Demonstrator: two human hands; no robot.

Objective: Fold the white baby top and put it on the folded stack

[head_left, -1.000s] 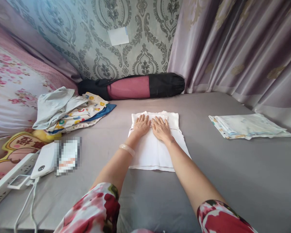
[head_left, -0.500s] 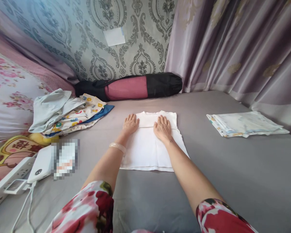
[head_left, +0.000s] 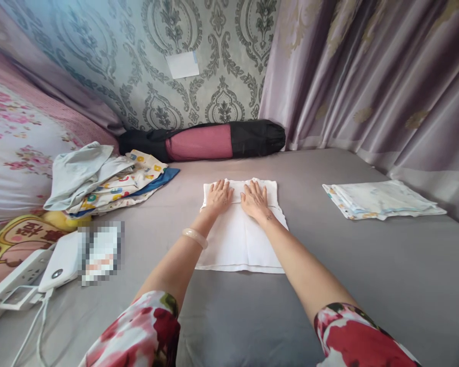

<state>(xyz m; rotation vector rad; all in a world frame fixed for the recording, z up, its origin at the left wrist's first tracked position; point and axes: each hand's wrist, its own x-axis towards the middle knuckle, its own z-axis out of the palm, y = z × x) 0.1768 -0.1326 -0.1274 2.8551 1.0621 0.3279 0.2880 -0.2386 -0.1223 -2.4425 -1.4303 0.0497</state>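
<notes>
A white garment [head_left: 245, 242], seemingly a small shirt, lies flat on the grey bed sheet [head_left: 237, 316] in front of me. Its far part is folded over, with a crease running across under my hands. My left hand [head_left: 219, 196] rests flat on the folded part toward its left side, fingers stretched out. Just to the right, my right hand [head_left: 255, 199] lies palm down on the same cloth with fingers spread. Neither hand grips the fabric. A pale bangle [head_left: 195, 237] circles my left wrist.
Folded clothes [head_left: 382, 200] lie stacked at the right. A loose clothes pile [head_left: 115, 178] sits at the left. Nearer are a white power bank [head_left: 61, 260] with cables, a power strip [head_left: 19, 275] and a blurred item [head_left: 102, 252]. A pink-and-black rolled bag [head_left: 202, 141] lies along the wall.
My left hand has slid right, inward from the garment's left edge, uncovering its far left corner. My right hand stays nearly in place. The view has shifted slightly.
</notes>
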